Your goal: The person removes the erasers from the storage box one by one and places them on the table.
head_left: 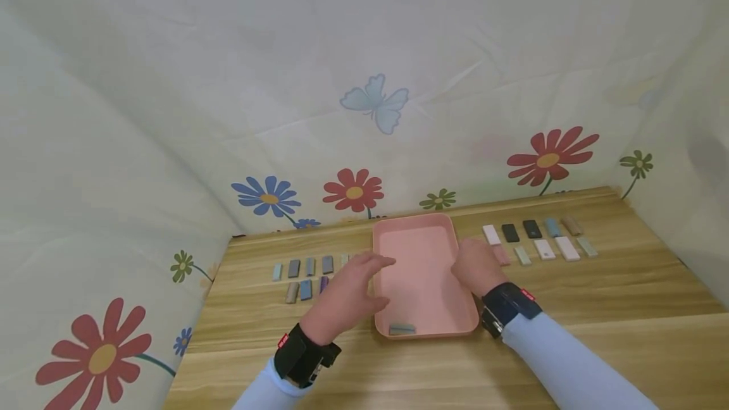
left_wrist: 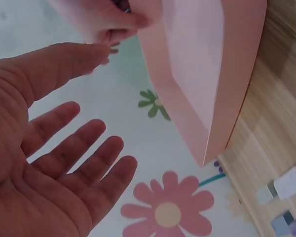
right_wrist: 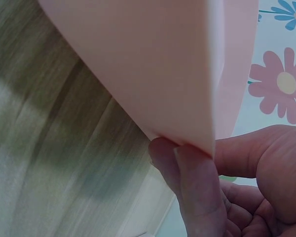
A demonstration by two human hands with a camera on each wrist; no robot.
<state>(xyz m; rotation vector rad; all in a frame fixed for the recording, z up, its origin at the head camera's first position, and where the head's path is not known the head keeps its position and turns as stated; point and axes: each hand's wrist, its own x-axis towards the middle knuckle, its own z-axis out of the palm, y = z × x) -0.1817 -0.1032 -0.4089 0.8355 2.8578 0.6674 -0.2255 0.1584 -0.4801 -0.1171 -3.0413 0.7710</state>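
A shallow pink tray (head_left: 418, 283) lies on the table between my hands, with a small grey-green block (head_left: 402, 329) at its near left corner. My right hand (head_left: 477, 266) pinches the tray's right wall; the right wrist view shows the thumb inside and fingers (right_wrist: 200, 185) outside the pink wall (right_wrist: 138, 59). Beside the tray's left edge, my left hand (head_left: 350, 290) is held with fingers spread and relaxed. In the left wrist view its palm (left_wrist: 44, 182) faces the camera, holding nothing.
Small flat rectangular blocks stand in rows on the wooden table (head_left: 245, 321): several to the left, including a blue one (head_left: 305, 290), and several to the right, including a black one (head_left: 532, 229) and a white one (head_left: 567, 248). A flower-printed cloth (head_left: 296, 112) rises behind the table.
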